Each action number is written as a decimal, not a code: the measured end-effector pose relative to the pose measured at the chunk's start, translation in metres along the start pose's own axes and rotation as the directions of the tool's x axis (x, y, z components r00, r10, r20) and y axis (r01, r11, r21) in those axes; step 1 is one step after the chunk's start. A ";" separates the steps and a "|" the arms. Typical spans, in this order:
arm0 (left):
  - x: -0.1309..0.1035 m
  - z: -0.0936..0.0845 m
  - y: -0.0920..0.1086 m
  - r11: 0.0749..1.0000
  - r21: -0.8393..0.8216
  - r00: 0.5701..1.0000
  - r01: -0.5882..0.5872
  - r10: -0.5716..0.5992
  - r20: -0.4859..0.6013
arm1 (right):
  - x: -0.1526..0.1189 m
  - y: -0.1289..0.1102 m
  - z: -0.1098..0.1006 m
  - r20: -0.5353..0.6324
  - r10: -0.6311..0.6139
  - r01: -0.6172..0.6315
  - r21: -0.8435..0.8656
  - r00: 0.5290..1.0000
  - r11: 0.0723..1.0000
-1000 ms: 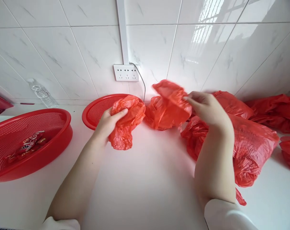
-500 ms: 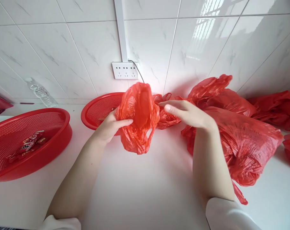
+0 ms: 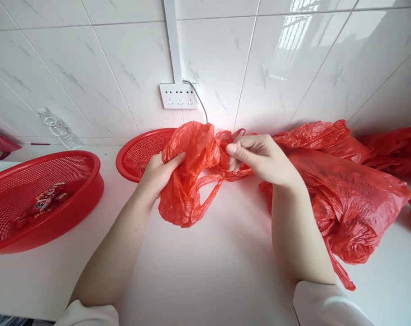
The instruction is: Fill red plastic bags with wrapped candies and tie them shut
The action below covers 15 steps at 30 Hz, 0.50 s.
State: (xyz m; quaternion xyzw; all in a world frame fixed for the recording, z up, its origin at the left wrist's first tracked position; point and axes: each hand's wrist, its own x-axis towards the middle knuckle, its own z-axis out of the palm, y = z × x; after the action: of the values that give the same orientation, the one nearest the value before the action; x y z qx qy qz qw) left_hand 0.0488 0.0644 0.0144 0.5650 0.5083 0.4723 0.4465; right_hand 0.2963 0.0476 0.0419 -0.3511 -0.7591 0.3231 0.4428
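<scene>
A crumpled red plastic bag (image 3: 188, 181) hangs above the white counter, one handle loop dangling at its lower right. My left hand (image 3: 156, 174) is closed on the bag's left side, the thumb in front and the other fingers hidden behind. Close to the bag's right edge is my right hand (image 3: 260, 156), with its fingers curled in toward the thumb. Whatever may lie between those fingertips I cannot make out against the red plastic behind them.
To the left stands a large red basket (image 3: 90, 194) with small packets (image 3: 44, 201) inside. A second red basket (image 3: 127, 158) sits behind my left hand. Filled red bags (image 3: 358, 194) lie at right. A clear bottle (image 3: 59, 129) is by the wall, near a power outlet (image 3: 178, 96).
The bag has tilted and swung slightly left and down, and its handle loop has opened out. My right hand's fingers, stretched out before, are now curled.
</scene>
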 end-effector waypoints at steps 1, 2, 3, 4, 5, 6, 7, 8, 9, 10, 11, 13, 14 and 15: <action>0.000 0.002 0.000 1.000 -0.007 1.000 -0.008 0.008 -0.016 | 0.000 -0.002 0.005 0.043 0.002 -0.001 -0.019 0.999 1.000; -0.001 0.004 0.000 1.000 -0.014 0.999 -0.025 0.025 -0.028 | 0.000 -0.003 0.010 0.068 0.004 0.000 -0.050 0.998 0.999; -0.001 0.007 0.000 0.999 -0.016 0.998 -0.047 0.046 -0.036 | 0.000 -0.003 0.015 0.071 0.005 0.001 -0.088 0.997 0.996; -0.002 0.008 0.001 0.998 -0.007 0.997 -0.069 0.069 -0.039 | 0.001 -0.002 0.021 0.053 0.005 0.002 -0.124 0.999 0.992; -0.002 0.010 0.001 0.996 0.014 0.995 -0.090 0.090 -0.039 | 0.003 -0.001 0.025 0.024 0.001 0.003 -0.156 1.000 0.988; -0.003 0.010 0.002 0.993 0.045 0.993 -0.108 0.110 -0.037 | 0.005 0.001 0.028 -0.009 -0.004 0.002 -0.182 1.000 0.983; -0.003 0.010 0.003 0.989 0.083 0.991 -0.123 0.127 -0.039 | 0.007 0.002 0.029 -0.041 -0.006 -0.002 -0.199 0.999 0.980; -0.004 0.009 0.004 0.983 0.125 0.989 -0.137 0.143 -0.042 | 0.009 0.005 0.028 -0.074 -0.004 -0.011 -0.203 0.997 0.979; -0.005 0.007 0.006 0.975 0.167 0.987 -0.149 0.158 -0.039 | 0.010 0.007 0.025 -0.114 0.006 -0.028 -0.186 0.993 0.982; -0.005 0.004 0.008 0.966 0.205 0.985 -0.159 0.169 -0.033 | 0.010 0.010 0.020 -0.153 0.030 -0.052 -0.142 0.988 0.989; -0.006 0.001 0.010 0.957 0.240 0.984 -0.165 0.176 -0.028 | 0.010 0.013 0.014 -0.186 0.065 -0.078 -0.066 0.980 0.995; -0.007 -0.006 0.015 0.943 0.291 0.985 -0.160 0.171 -0.013 | 0.008 0.017 -0.001 -0.207 0.146 -0.115 0.154 0.967 0.981; -0.007 -0.010 0.017 0.947 0.284 0.987 -0.150 0.160 -0.012 | 0.007 0.019 -0.009 -0.201 0.172 -0.115 0.267 0.964 0.957; -0.007 -0.014 0.018 0.958 0.251 0.989 -0.138 0.146 -0.014 | 0.004 0.020 -0.015 -0.190 0.187 -0.109 0.360 0.964 0.927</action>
State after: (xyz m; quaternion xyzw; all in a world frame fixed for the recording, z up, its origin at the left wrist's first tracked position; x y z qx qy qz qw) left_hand 0.0372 0.0561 0.0337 0.6439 0.5290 0.4445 0.3286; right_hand 0.3135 0.0651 0.0337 -0.3579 -0.6077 0.4433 0.5533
